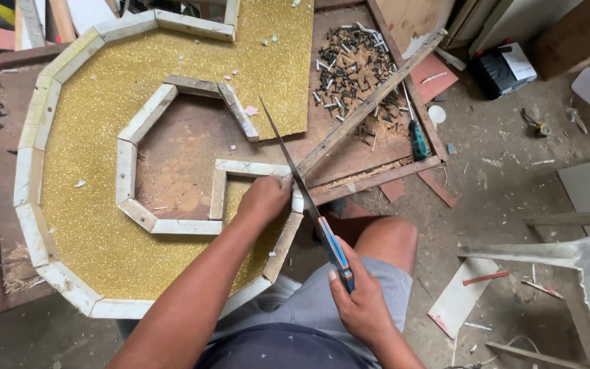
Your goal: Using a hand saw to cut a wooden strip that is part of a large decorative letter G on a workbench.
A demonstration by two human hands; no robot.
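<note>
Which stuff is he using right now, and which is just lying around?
In use: saw, in the right hand; white wood strip, pressed by the left hand; gold letter.

Lying about: nails, screwdriver, long slat, black box.

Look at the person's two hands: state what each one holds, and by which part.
The right hand grips a handsaw by its blue handle. The left hand grasps nothing; it presses on the white wooden strip edging the gold glitter letter.
</note>
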